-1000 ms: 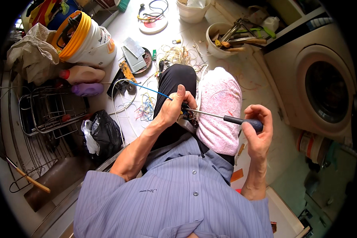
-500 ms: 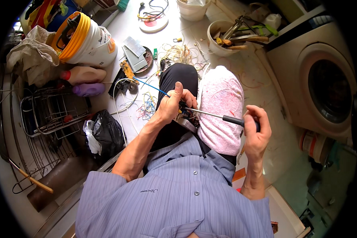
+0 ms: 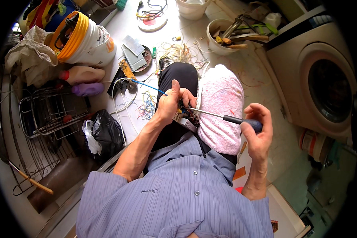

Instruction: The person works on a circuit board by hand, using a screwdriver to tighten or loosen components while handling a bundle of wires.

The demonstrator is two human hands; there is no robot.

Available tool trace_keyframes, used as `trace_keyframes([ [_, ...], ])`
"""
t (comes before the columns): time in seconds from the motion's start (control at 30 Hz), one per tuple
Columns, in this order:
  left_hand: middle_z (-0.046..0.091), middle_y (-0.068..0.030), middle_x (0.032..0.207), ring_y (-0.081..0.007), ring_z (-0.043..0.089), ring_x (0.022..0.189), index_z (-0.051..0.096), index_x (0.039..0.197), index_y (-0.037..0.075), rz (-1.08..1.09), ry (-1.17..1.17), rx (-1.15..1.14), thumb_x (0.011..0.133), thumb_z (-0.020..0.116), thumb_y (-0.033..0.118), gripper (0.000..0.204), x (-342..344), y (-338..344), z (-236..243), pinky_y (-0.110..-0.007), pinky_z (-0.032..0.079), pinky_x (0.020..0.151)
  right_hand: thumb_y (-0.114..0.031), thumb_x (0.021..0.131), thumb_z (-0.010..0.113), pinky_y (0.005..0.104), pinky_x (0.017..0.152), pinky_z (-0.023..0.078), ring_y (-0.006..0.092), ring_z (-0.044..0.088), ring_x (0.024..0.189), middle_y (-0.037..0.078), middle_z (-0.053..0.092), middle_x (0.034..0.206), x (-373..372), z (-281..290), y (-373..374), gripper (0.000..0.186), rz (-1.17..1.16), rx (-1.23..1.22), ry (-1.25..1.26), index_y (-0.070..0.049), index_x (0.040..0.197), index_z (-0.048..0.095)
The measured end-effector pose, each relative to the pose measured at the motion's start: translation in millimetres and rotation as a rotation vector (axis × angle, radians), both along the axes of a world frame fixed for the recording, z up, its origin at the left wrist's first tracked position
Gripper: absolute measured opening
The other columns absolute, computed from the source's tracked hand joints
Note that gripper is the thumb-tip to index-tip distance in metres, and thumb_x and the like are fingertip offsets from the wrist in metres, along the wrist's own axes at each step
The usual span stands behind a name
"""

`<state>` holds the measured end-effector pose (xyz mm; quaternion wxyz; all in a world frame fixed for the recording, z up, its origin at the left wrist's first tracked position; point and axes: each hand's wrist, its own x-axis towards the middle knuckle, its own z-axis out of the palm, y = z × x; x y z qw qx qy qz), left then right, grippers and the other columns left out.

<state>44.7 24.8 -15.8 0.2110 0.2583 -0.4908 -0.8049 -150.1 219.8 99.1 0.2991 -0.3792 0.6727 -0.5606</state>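
Observation:
My left hand [image 3: 171, 104] is closed around a small electrical assembly [image 3: 185, 122] with tangled wires and a pale grey edge, held over my lap. A blue wire [image 3: 148, 86] runs from beside that thumb toward the far left. In my right hand [image 3: 258, 133] is a screwdriver [image 3: 242, 121] with a dark handle, gripped near its butt between thumb and curled fingers. Its metal shaft points left, and the tip reaches the assembly by my left fingers. Those fingers hide much of the assembly and the exact spot the tip touches. A pink-white towel [image 3: 220, 109] covers my right thigh.
Loose wires [image 3: 146, 106] and a flat grey metal piece [image 3: 135, 57] lie on the floor ahead. A tool bucket [image 3: 214, 45] stands far right, near a washing machine [image 3: 305, 87]. Leftward are a white bucket [image 3: 93, 49], a wire rack [image 3: 39, 115] and a black bag [image 3: 109, 133].
My right thumb and fingers have shifted on the screwdriver's handle, so more of its butt end shows. My left hand stays almost in place, still holding the assembly.

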Motion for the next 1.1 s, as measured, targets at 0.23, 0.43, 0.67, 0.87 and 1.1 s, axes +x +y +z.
trace_keyframes([
  [0.23,0.066,-0.0153,0.082,-0.0274,0.066,0.089,0.055,0.070,0.002,0.016,0.003,0.019,0.104,0.019,0.067,0.082,1,1,-1,-0.045,0.050,0.101,0.005,0.087,0.060,0.0223,0.075,0.043,0.0087,0.049,0.081,0.005,0.058,0.110,8,4,-7,0.035,-0.080,-0.023,0.021,-0.003,0.122,0.061],
  [0.43,0.069,-0.0126,0.082,-0.0231,0.065,0.090,0.064,0.077,-0.001,0.020,0.049,0.044,0.104,0.017,0.067,0.087,0,1,-4,-0.035,0.050,0.089,-0.001,0.085,0.066,0.0239,0.081,0.042,0.0097,0.049,0.086,0.003,0.058,0.108,-1,-3,1,0.040,-0.122,0.130,-0.125,-0.003,0.125,0.059],
  [0.67,0.067,-0.0156,0.084,-0.0277,0.067,0.091,0.060,0.075,-0.001,0.030,0.008,0.060,0.104,0.020,0.067,0.084,3,1,1,-0.044,0.050,0.101,0.004,0.086,0.059,0.0230,0.079,0.043,0.0094,0.049,0.082,0.004,0.060,0.106,-3,5,-3,0.032,0.019,0.062,-0.064,-0.001,0.118,0.064],
  [0.87,0.068,-0.0156,0.085,-0.0283,0.067,0.093,0.060,0.075,-0.001,0.032,0.040,0.061,0.104,0.020,0.067,0.084,3,1,-4,-0.043,0.050,0.099,0.000,0.087,0.064,0.0233,0.075,0.043,0.0085,0.050,0.083,0.004,0.062,0.104,7,12,-10,0.037,-0.032,-0.030,0.041,0.000,0.124,0.062],
  [1.1,0.068,-0.0158,0.085,-0.0286,0.067,0.095,0.060,0.074,0.000,0.013,0.044,0.047,0.104,0.020,0.067,0.084,2,0,-2,-0.041,0.050,0.097,-0.010,0.101,0.060,0.0177,0.063,0.038,0.0032,0.046,0.070,0.000,0.063,0.099,4,3,-10,0.023,-0.049,-0.049,0.158,0.001,0.121,0.064],
])
